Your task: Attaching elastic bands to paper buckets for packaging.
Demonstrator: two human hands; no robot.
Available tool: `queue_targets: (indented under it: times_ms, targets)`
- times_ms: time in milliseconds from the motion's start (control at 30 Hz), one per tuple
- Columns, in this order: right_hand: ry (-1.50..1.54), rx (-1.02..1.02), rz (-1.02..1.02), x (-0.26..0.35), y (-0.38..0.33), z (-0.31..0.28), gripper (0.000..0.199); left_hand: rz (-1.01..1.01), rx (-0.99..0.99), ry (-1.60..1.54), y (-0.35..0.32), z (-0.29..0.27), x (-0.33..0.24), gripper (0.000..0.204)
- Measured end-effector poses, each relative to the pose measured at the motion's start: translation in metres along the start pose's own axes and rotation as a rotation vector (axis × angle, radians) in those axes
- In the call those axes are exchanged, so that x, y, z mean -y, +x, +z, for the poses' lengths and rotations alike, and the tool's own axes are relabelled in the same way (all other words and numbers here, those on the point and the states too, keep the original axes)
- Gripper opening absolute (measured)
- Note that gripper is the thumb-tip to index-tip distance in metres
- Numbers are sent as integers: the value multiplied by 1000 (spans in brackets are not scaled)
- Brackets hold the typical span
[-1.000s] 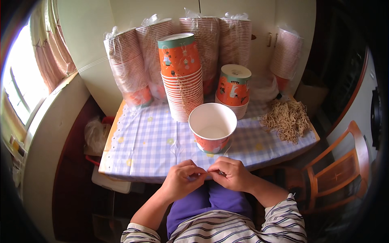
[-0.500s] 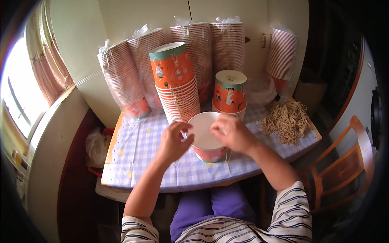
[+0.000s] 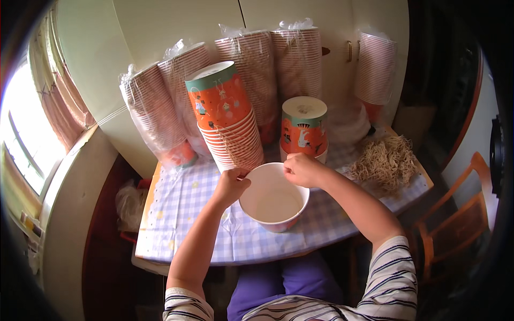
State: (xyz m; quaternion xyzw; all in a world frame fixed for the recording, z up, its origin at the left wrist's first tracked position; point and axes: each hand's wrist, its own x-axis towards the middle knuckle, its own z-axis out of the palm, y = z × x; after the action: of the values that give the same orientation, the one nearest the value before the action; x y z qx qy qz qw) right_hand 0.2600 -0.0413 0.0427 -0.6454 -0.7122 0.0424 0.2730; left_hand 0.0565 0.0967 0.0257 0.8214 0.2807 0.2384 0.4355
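Note:
A white-lined paper bucket (image 3: 273, 199) stands mouth up near the table's front, tipped a little toward me. My left hand (image 3: 232, 187) is closed at the left of its rim, thumb and fingers pinched together. At the far right of the rim, my right hand (image 3: 304, 170) pinches with fingertips over the edge. Whether a cord is also between the fingers is too small to tell. Behind my left hand leans a tall stack of upturned orange and green buckets (image 3: 218, 101), beige cords hanging on its side. A shorter upturned stack (image 3: 303, 125) stands behind my right hand.
A heap of beige cords (image 3: 386, 165) lies at the table's right. Several plastic-wrapped bucket stacks (image 3: 245, 69) line the back against pale cabinet doors (image 3: 182, 24). A checked cloth (image 3: 182, 224) covers the table. A wooden chair (image 3: 455, 230) stands at the right.
The bucket has come nearer to me and tipped so more of its inside shows. Both hands have gone from loosely curled above it to pinched at its rim.

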Motion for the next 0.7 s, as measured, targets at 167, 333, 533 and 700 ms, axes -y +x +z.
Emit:
queue_targets:
  times_ms: [167, 333, 533, 700]
  targets:
    - [14, -30, 5, 7, -6, 0, 9, -46, 102, -95, -1, -5, 0, 31]
    - [-12, -47, -13, 4, -10, 4, 8, -37, 116, -160, -2, -2, 5, 29]
    - [-20, -70, -4, 12, -14, 1, 9, -13, 73, -35, -2, 4, -1, 24]
    - [-42, -62, -15, 14, -16, 0, 9, 28, 33, 70, -2, 4, -5, 21]
